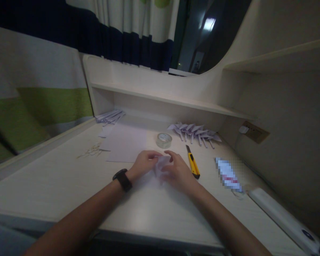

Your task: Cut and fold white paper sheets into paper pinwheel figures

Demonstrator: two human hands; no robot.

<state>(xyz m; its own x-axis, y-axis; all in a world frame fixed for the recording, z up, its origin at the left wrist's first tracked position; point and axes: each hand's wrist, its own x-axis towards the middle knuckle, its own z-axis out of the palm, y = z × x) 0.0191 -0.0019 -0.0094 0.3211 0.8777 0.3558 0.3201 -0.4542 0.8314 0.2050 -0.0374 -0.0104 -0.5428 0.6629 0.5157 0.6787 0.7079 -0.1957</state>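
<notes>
Hands (161,167) pinching folded paper (161,164), tape roll (164,140) near

One tape roll (164,140), one yellow knife (193,164), perhaps eight folded papers (196,132)

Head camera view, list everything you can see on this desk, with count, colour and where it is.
small paper piece: one, white, between both hands
paper sheets: a few, white, behind the hands
tape roll: one, clear, behind the hands
utility knife: one, yellow, beside the right hand
folded paper shapes: a row, white, back right
folded paper pile: one, white, back left
paper scraps: several, pale, left
desk: one, light wood
wristwatch: one, black, left wrist
left hand: on the paper piece
right hand: on the paper piece
</notes>
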